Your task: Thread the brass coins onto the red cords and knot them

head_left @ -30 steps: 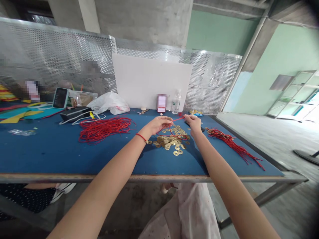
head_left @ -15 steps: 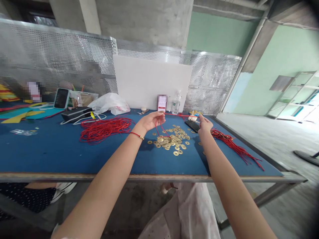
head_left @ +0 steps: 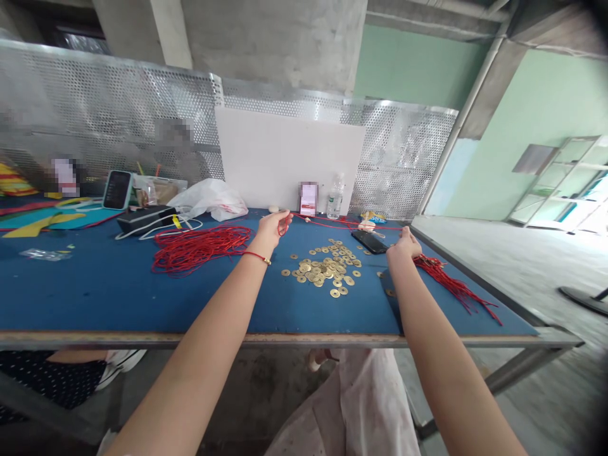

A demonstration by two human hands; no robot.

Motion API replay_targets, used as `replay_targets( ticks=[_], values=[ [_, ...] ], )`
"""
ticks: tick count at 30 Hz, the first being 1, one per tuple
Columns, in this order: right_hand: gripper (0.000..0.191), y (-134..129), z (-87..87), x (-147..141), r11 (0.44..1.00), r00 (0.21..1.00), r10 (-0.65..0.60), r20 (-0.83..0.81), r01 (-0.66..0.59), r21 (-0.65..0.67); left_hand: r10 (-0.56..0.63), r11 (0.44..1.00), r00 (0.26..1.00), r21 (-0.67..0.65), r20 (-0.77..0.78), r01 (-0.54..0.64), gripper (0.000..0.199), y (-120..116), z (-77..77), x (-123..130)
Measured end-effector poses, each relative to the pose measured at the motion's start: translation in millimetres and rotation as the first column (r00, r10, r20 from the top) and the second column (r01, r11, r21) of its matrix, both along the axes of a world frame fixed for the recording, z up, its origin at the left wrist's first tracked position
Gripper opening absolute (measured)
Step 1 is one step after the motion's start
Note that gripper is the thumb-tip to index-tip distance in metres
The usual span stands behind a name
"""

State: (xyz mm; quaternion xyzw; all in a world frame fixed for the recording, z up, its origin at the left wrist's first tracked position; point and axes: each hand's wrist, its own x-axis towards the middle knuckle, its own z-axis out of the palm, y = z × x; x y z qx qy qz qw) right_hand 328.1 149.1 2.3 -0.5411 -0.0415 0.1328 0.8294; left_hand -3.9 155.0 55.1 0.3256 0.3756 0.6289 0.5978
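Observation:
A thin red cord [head_left: 332, 224] stretches between my two hands above the blue table. My left hand [head_left: 276, 228] is closed on one part of it, with a small loop hanging at the fingers. The cord's other end is pinched in my right hand [head_left: 405, 243], near the table's right side. Below the cord, many brass coins with holes [head_left: 327, 270] lie in a loose pile. Left of my left hand is a heap of red cords [head_left: 202, 248]. A bundle of red cords [head_left: 446, 278] lies just right of my right hand.
A black phone [head_left: 369, 241] lies behind the coins. Further back stand a lit phone [head_left: 308, 198] and a plastic bottle [head_left: 335, 201]. A white bag [head_left: 209, 197] and a black box [head_left: 145, 219] are at the back left. Another person's leg shows below the table.
My hands have moved farther apart, the left one leftward and the right one rightward. The hanging loop over the coins is gone, and the cord spans a wider gap.

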Motion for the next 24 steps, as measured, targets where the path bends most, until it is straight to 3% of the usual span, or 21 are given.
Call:
replay_targets(
  ticks=[6, 12, 15, 18, 24],
  values=[
    [0.024, -2.2, -3.5, 8.9, 0.997, 0.997, -0.073, 0.005, 0.073, -0.009, 0.152, 0.986, 0.987, 0.075, -0.061, -0.147, 0.008, 0.0, -5.1, -3.2],
    [0.014, -7.9, -1.8, 9.3, 0.996, 0.99, -0.076, -0.121, 0.081, 0.043, 0.2, 0.98, 0.98, 0.006, 0.014, -0.2, 0.011, 4.6, -8.7, -12.0],
    [0.012, -8.3, -1.0, 8.8, 0.995, 0.993, -0.078, -0.091, 0.083, 0.05, 0.236, 0.971, 0.972, -0.03, 0.014, -0.236, 0.012, 10.5, -10.8, -13.2],
    [0.014, -8.6, 0.1, 8.2, 0.997, 0.997, -0.072, -0.04, 0.073, 0.017, 0.299, 0.952, 0.952, -0.042, -0.062, -0.302, 0.013, 16.9, -13.5, -12.6],
    [0.007, -11.9, 3.8, 6.4, 0.994, 0.989, -0.077, -0.127, 0.087, 0.07, 0.393, 0.911, 0.904, -0.065, -0.165, -0.408, 0.02, 24.5, -16.1, -10.9]
  ],
)
